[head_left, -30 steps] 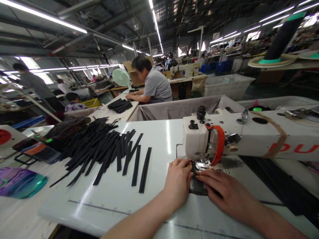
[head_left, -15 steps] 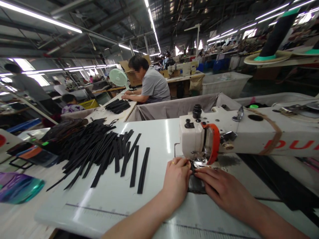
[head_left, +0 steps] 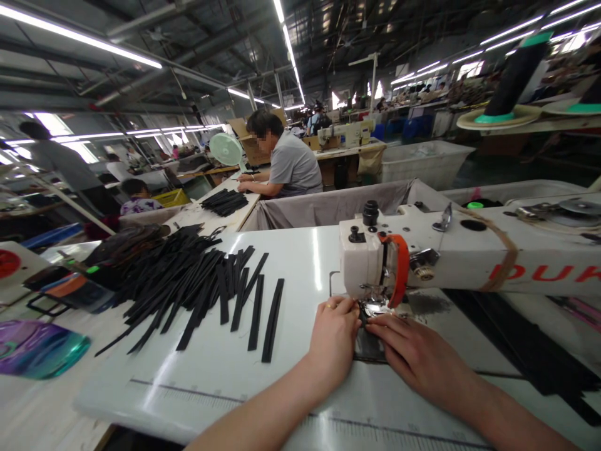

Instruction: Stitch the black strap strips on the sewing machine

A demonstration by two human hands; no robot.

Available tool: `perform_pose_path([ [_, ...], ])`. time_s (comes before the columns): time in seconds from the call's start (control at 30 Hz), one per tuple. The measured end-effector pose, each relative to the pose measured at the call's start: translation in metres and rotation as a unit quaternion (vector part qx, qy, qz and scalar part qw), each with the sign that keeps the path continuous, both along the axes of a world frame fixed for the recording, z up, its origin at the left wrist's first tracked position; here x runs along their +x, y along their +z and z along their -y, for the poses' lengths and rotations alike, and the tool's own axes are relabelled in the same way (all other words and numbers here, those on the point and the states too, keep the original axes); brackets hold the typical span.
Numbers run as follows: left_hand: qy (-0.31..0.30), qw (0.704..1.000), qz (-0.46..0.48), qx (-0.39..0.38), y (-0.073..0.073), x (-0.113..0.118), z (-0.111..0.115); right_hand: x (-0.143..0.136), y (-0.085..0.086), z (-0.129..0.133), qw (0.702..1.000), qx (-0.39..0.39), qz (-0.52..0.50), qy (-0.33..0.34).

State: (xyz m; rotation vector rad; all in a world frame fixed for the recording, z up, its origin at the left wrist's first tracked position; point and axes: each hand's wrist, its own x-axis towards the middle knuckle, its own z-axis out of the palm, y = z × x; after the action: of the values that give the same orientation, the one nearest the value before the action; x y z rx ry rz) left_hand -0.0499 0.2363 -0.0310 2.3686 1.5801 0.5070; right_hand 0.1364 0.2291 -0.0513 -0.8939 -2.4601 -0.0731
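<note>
Below the grip the broad, glossy white bench [head_left: 300,266] is shown, its framing only slightly shifted over the last second. Above and to the right of the grip, the long white metal sewing machine [head_left: 451,260] is seen in its same place. Off to the left, the spread heap of narrow black fabric strips [head_left: 188,275] is left undisturbed; no strip has been taken. And the hands? Barely moved: the left hand [head_left: 332,335] and right hand [head_left: 417,344] are kept close together, fingers curled inward. Just beyond the fingertips, the shiny metal presser foot [head_left: 375,309] is seen. Between them, a small dark piece of material [head_left: 362,313] is touched; whether it is pinched or merely pressed cannot be told. By this stillness, the piece is judged to be steadied, with little visible advance made.
</note>
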Motion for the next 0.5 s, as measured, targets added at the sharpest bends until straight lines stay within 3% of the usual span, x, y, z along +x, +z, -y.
perform_pose_path([
  [0.3, -0.012, 0.999, -0.046, 0.001, -0.0014, 0.0008, -0.0047, 0.0013, -0.0018, 0.0004, 1.000, 0.020, 0.009, 0.010],
  [0.5, -0.032, 0.999, 0.004, 0.016, -0.0029, -0.0056, -0.0030, 0.0026, -0.0012, 0.0007, 1.000, 0.012, 0.013, 0.018],
])
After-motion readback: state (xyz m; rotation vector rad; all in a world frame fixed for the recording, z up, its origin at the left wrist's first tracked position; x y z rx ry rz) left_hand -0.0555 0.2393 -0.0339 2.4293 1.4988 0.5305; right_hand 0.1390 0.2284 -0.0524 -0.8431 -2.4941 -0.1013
